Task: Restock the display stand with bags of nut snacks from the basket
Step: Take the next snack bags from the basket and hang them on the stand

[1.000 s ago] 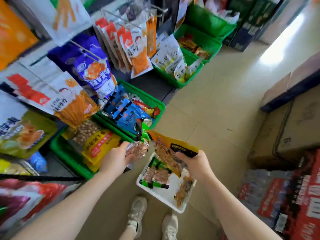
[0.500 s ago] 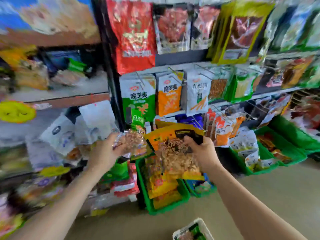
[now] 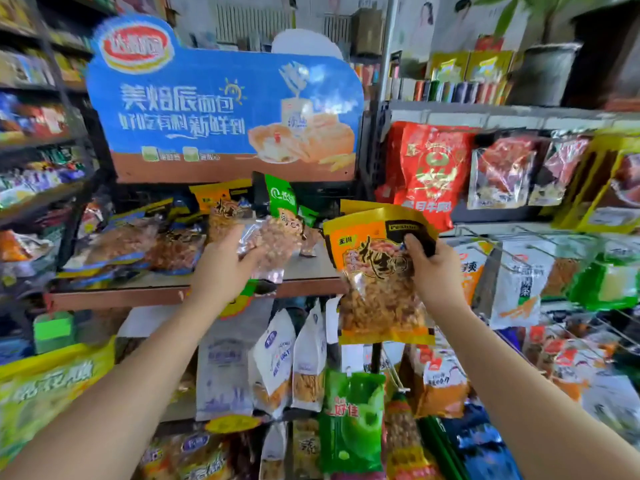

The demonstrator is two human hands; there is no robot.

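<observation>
A green-topped bag of nuts (image 3: 277,242), clear below so the pale brown nuts show through, is held tilted over the top shelf (image 3: 311,271) of the display stand (image 3: 221,98), which carries a blue printed header. A larger yellow-and-orange bag (image 3: 379,275) hangs upright just right of the shelf's edge, pinched at its dark top corner, nuts visible through its clear lower window. More nut bags (image 3: 138,244) lie flat on that shelf.

The blue header card (image 3: 221,102) at upper centre reads 美焙辰面包 — below it 好吃有料 新鲜到. Its red oval logo (image 3: 134,47) at upper left is too blurred to read. The yellow bag (image 3: 379,271) at centre right carries 玉川 — its larger black script is unclear.
</observation>
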